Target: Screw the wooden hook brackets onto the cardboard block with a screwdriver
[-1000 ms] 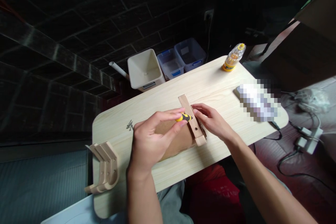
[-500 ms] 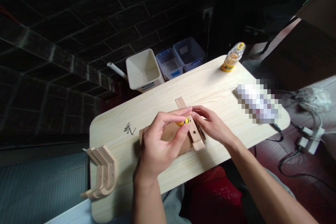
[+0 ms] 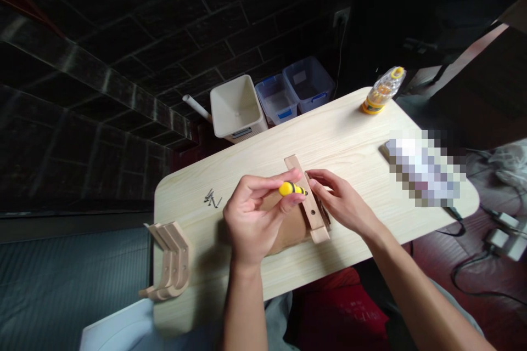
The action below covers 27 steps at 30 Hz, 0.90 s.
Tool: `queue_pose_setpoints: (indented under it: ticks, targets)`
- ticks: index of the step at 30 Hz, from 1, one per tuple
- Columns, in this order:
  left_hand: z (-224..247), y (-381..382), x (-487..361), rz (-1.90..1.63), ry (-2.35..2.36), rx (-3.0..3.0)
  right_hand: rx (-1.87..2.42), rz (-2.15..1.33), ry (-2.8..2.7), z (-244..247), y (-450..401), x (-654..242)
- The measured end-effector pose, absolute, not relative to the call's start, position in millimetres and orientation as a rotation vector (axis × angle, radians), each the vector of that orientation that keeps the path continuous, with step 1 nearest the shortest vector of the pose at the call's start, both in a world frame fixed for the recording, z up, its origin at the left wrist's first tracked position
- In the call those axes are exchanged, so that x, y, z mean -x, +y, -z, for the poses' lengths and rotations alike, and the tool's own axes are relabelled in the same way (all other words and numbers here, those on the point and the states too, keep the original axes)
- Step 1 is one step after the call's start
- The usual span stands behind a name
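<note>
My left hand (image 3: 257,216) is closed round the yellow-and-black handle of a screwdriver (image 3: 290,189). The tool points down at a light wooden bar (image 3: 316,221), which has a dark screw hole near its lower end; whether the tip sits in a second hole cannot be made out. Beneath the bar lies a brown block or box (image 3: 288,233), partly covered by my left hand. My right hand (image 3: 340,197) grips the right side of the bar and the brown piece, its fingertips curled at the edge.
Several screws (image 3: 212,198) lie left of my hands. Curved wooden parts (image 3: 175,263) stand at the table's left end. A plastic bottle (image 3: 382,90) and a blurred-out device (image 3: 424,170) with a cable are on the right. Bins (image 3: 239,109) stand beyond the table's (image 3: 267,151) far edge.
The view has shifted, so everything sits slightly further right. More of the yellow screwdriver handle shows as my left fingers have moved on it. The right hand keeps its hold.
</note>
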State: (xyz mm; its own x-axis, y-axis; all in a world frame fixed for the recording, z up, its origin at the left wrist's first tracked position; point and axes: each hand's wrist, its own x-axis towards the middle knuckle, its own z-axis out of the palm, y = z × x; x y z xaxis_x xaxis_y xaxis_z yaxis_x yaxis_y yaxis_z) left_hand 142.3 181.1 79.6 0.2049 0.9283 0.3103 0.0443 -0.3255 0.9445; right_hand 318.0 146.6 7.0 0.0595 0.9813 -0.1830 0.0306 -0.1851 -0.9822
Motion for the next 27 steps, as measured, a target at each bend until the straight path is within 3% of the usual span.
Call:
queue_pose_setpoints:
  ticks: [17, 27]
  targets:
    - [-85.0, 174.5, -128.4, -1.135, 0.975, -1.696, 1.394, -1.296, -1.095, -5.3, 146.9, -317.4]
    - [-79.3, 177.9, -136.5, -1.329, 1.032, -1.961, 1.403, -1.295, -1.104, -11.8, 145.8, -316.6]
